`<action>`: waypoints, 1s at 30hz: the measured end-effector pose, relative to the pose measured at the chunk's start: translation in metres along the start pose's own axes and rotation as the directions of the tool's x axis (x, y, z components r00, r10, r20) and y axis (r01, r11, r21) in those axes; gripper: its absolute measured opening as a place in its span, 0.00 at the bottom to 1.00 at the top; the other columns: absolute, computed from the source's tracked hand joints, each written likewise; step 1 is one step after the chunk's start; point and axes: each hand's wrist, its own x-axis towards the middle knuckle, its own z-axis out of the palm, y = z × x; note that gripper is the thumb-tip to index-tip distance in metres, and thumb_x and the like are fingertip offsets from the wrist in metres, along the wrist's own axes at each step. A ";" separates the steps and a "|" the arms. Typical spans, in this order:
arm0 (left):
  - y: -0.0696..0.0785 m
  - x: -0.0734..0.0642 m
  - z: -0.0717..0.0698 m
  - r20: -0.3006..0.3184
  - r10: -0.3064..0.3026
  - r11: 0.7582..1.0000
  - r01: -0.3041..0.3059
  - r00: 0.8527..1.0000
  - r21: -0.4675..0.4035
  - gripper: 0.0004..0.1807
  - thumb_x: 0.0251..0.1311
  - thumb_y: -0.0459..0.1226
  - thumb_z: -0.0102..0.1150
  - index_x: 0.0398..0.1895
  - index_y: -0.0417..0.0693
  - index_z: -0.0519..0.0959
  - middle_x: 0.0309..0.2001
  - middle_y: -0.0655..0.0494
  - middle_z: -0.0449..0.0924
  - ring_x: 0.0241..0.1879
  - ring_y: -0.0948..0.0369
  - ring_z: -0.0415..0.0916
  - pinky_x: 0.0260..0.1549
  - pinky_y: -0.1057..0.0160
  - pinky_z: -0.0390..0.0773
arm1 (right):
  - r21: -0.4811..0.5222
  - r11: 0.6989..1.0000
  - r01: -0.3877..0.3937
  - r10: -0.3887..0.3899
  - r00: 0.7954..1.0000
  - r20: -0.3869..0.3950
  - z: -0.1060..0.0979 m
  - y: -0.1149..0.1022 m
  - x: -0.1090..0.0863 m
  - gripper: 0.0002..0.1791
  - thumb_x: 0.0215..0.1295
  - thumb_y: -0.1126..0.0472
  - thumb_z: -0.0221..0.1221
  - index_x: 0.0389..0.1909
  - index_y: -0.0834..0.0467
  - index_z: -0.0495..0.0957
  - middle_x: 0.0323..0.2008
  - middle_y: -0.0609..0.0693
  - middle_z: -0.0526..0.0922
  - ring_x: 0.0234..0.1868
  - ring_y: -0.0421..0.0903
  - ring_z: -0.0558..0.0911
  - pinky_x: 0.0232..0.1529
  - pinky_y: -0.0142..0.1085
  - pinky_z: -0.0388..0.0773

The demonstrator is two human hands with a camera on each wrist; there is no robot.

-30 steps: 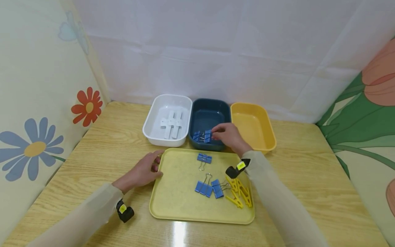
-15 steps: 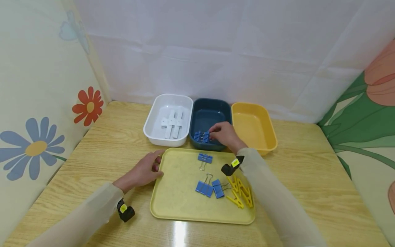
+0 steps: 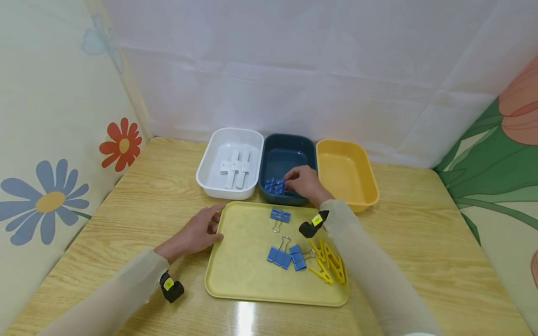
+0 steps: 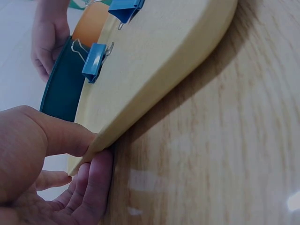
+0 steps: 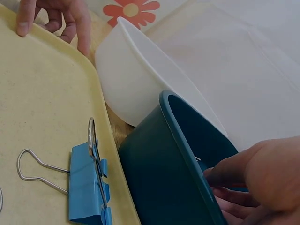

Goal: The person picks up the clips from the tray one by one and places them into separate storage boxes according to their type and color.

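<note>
In the blue bin (image 3: pixel 287 161), at its near end, lies a small heap of blue clips (image 3: pixel 275 186), and the right hand (image 3: pixel 303 182) is down among them, fingers curled toward the heap — whether it is pinching a clip or merely touching one cannot be told, since the right wrist view shows only fingers dipping behind the bin's rim. The left hand (image 3: pixel 195 233) rests at the tray's (image 3: pixel 239 275) left edge, thumb on the rim and fingers tucked under it, a light grip rather than a clamp.

Risks, as I judge them: a clip let go too near the rim could catch on it and tip back out onto the tray; the sleeve hangs just over the loose clip (image 3: pixel 279 215) and might drag it; and a lift of the tray edge could slide the clip pair (image 3: pixel 286 255) and the yellow pegs (image 3: pixel 328 267) toward the far side.

Outward — a white bin (image 3: pixel 229 162) holding white pieces sits left of the blue one, a yellow bin (image 3: pixel 345 170) right. All stand on a wooden table (image 3: pixel 420 233), glossy at the near edge, with flower-printed panels at the sides and a white sheet behind.
</note>
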 end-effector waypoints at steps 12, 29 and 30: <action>-0.001 0.000 0.001 -0.011 0.008 1.000 -0.008 1.000 0.002 0.41 0.53 0.27 0.63 0.71 0.39 0.58 0.44 0.46 0.68 0.36 0.60 0.69 0.35 0.65 0.70 | -0.060 0.997 0.052 -0.057 0.996 -0.068 -0.001 0.001 -0.008 0.10 0.65 0.60 0.60 0.44 0.58 0.82 0.45 0.52 0.82 0.46 0.49 0.79 0.48 0.42 0.78; 0.000 -0.002 0.000 -0.022 0.027 0.999 -0.026 0.999 0.017 0.41 0.53 0.27 0.64 0.70 0.36 0.57 0.44 0.45 0.69 0.36 0.60 0.69 0.36 0.64 0.70 | 0.041 0.997 0.068 -0.062 0.987 -0.151 -0.006 0.004 -0.017 0.12 0.66 0.58 0.59 0.47 0.58 0.81 0.46 0.51 0.82 0.49 0.49 0.78 0.53 0.43 0.77; 0.000 -0.002 0.000 -0.021 0.029 0.999 -0.028 0.999 0.018 0.41 0.53 0.27 0.64 0.70 0.36 0.57 0.44 0.45 0.69 0.36 0.59 0.69 0.36 0.64 0.69 | 0.047 0.996 0.071 -0.063 0.986 -0.154 -0.006 0.005 -0.018 0.12 0.66 0.58 0.59 0.48 0.58 0.81 0.46 0.51 0.82 0.49 0.49 0.78 0.53 0.43 0.76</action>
